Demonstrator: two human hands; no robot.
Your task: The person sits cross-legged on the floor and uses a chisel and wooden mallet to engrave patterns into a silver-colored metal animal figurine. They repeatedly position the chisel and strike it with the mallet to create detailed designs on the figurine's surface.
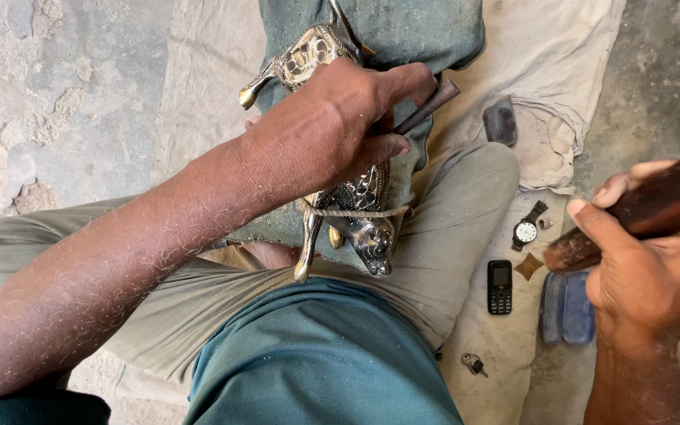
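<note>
Single view, head-worn camera. Looks steeply down over wearer's own lap and legs, near vertical. Close range: left forearm fills lower left, left hand (pixel 340 130) sits upper centre, right hand (pixel 647 267) cut by right edge. Figurine (pixel 356 212) sits mid-frame, its far end cut by top edge. Wearer's shirt (pixel 316 370) crowds bottom edge. Cloth (pixel 545 55) and bare floor (pixel 57 102) fill margins left, top, right. Phone (pixel 500 286) and watch (pixel 526 230) lie right of centre. No second view, so no overlap.
</note>
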